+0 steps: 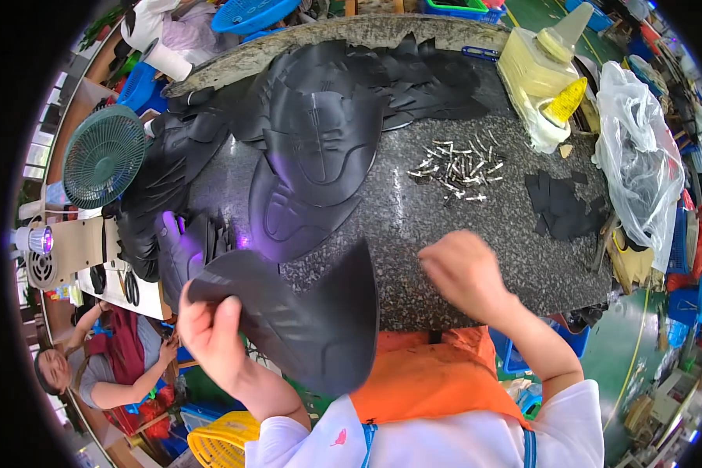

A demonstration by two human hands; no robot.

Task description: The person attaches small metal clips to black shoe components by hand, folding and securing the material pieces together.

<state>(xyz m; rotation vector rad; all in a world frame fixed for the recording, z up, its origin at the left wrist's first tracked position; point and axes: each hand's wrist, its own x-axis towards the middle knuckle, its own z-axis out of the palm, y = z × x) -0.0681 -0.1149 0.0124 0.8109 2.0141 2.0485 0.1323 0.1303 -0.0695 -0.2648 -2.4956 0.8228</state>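
Both hands work at the near edge of a speckled grey stone tabletop point(413, 226). Left hand point(210, 331) pinches a curved black cut piece point(312, 312), ribbed on its surface, lifted off the tabletop and tilted toward the person. Right hand point(464, 273) is loosely curled, knuckles up, resting on the stone just beside that piece; whether it holds anything cannot be told. Keeping the piece flat and gripped by its edge would likely help avoid creasing it.

Beyond the right hand lies a scatter of small silver metal pins point(460, 168), then a patch of small black scraps point(561, 203). Further right sit a pale yellow plastic jug point(534, 74) with a yellow label and a clear plastic bag point(639, 156). Beyond the left hand lie stacks of black pieces point(320, 148) and a green fan point(101, 156).
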